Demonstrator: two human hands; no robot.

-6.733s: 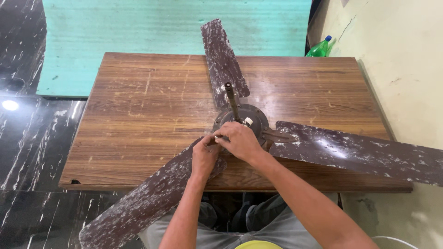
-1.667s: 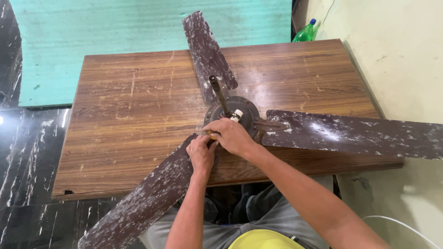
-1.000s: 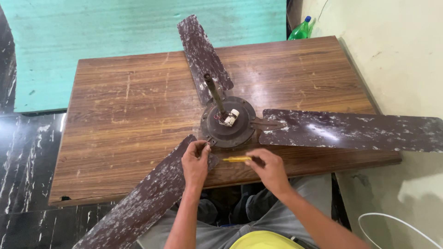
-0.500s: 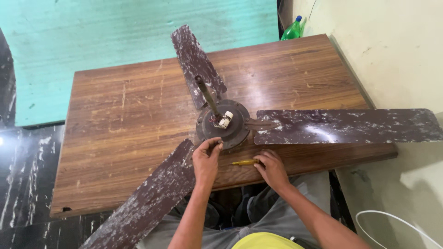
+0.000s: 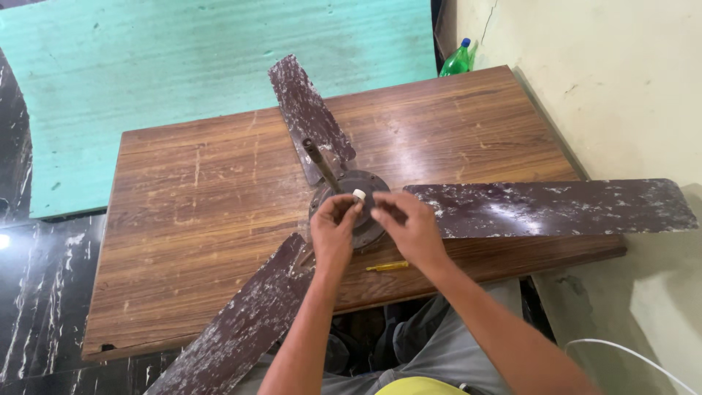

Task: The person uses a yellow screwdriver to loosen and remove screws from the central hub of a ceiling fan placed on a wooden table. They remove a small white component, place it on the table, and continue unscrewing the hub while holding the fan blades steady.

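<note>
A worn brown ceiling fan with three flaking blades lies on a wooden table point(image 5: 205, 219); its round motor hub point(image 5: 369, 186) sits near the front edge, with a dark rod point(image 5: 320, 162) sticking up. My left hand point(image 5: 333, 230) pinches a small white piece point(image 5: 359, 194) on top of the hub. My right hand point(image 5: 409, 223) is beside it, fingertips closing on the same spot. A yellow-handled screwdriver point(image 5: 387, 266) lies on the table just below both hands, touched by neither.
One fan blade point(image 5: 548, 208) overhangs the table toward a cream wall on the right. Another blade point(image 5: 234, 336) overhangs the front edge. A green bottle point(image 5: 456, 61) stands behind the far right corner. A turquoise board point(image 5: 183, 66) lies behind the table.
My right hand has put the yellow screwdriver down on the table. Both hands have moved up onto the hub's white piece.
</note>
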